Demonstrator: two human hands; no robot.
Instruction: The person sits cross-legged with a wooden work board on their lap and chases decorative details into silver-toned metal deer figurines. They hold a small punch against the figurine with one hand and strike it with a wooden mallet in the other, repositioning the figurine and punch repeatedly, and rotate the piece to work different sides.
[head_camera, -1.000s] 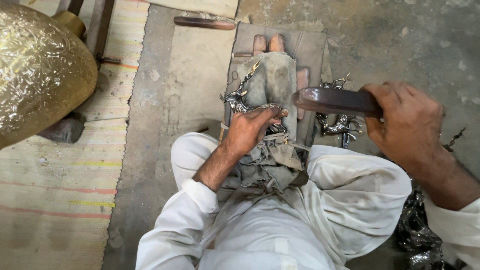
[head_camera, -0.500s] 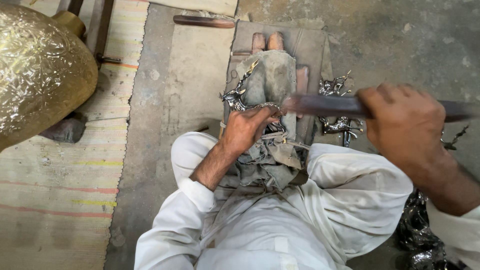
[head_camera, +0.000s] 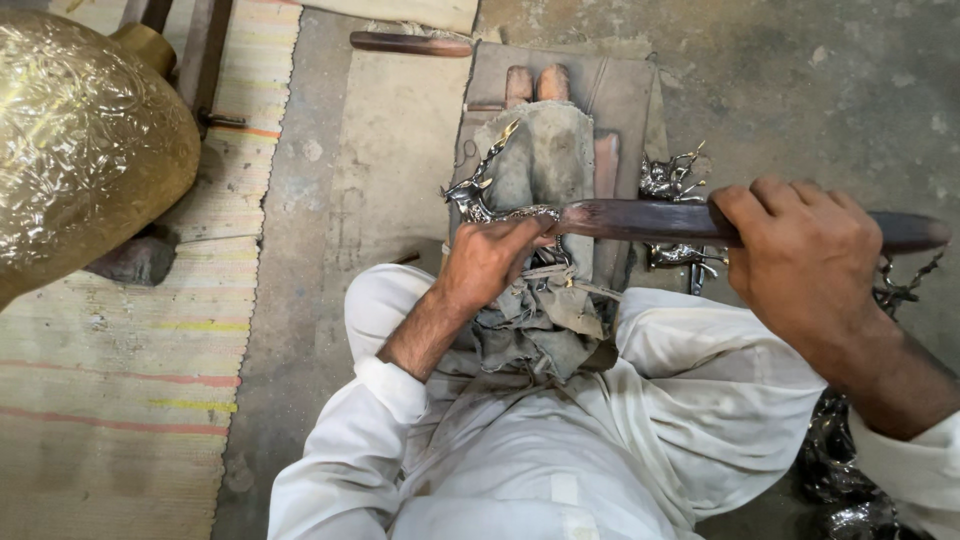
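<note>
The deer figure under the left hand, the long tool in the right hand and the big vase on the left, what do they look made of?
The deer figure looks like cast metal, silvery and shiny with bright glints. The tool seems dark, dull metal or wood; its smooth brown surface leaves that open. The vase looks like brass: golden, glossy, with embossed patterning.

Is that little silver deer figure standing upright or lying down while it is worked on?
Lying down: the deer figure rests sideways on the cloth-wrapped block, pinned by the left hand.
</note>
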